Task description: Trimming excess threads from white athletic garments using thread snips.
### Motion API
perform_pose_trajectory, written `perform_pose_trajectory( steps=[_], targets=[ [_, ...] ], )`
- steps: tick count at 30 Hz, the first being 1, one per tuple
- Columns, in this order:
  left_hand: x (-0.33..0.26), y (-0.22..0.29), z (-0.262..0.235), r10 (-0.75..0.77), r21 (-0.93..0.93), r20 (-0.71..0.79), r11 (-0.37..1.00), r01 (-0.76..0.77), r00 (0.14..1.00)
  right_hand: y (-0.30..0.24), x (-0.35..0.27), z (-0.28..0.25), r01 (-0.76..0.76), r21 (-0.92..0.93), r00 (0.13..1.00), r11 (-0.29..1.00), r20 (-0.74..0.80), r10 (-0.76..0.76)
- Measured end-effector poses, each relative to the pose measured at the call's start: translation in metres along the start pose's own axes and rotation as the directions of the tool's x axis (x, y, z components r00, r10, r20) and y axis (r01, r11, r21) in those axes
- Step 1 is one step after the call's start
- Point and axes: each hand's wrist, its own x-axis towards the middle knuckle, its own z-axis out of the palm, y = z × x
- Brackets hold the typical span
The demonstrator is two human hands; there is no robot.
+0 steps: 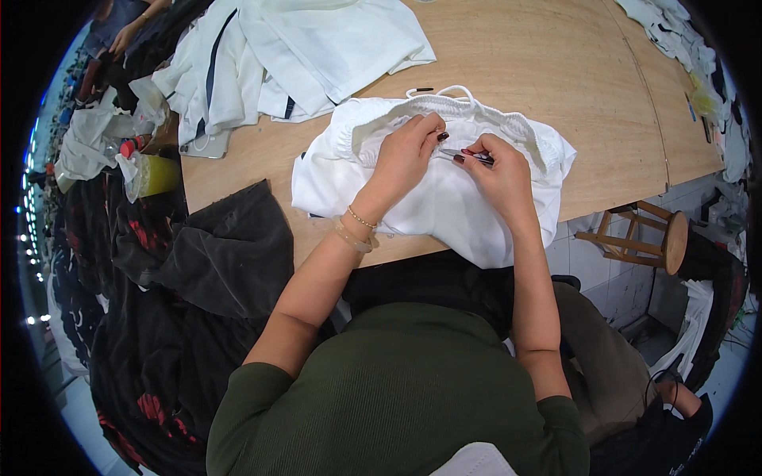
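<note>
White shorts (476, 214) lie bunched at the table's near edge, their gathered elastic waistband turned toward the far side. A white drawstring (460, 90) loops out over the far rim of that waistband. My left hand (405, 155) is closed, thumb and fingers pinching the cloth inside the waist. In my right hand (506, 170) are small thread snips (452, 151) with a pale pointed blade and a dark handle. The blade points left, close to my left fingertips. Whether its tip touches the cloth I cannot tell.
White garments with navy stripes (317, 47) are heaped at the far left of the wooden table (548, 47), over a phone (208, 145). Dark cloth (230, 246) hangs at the left, near a yellow container (159, 176). A wooden stool (675, 242) stands right; other people are at the sides.
</note>
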Motion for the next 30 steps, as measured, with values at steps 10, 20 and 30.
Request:
perform_pose_trajectory(
  steps=[10,20,30],
  targets=[
    [-0.001,-0.003,0.001,0.016,-0.028,-0.015,0.999,-0.017,1.0,-0.004,0.001,0.002,0.021,-0.053,1.0,0.998,-0.007,-0.021],
    [-0.009,-0.014,-0.008,-0.268,-0.537,0.008,0.812,0.23,0.963,0.018,-0.007,-0.007,-0.083,0.131,0.992,0.988,-0.085,0.095],
    [-0.011,-0.014,-0.013,0.029,-0.073,0.047,0.997,-0.026,0.998,0.007,-0.011,-0.005,0.026,0.056,0.991,0.998,-0.13,-0.019]
  ],
)
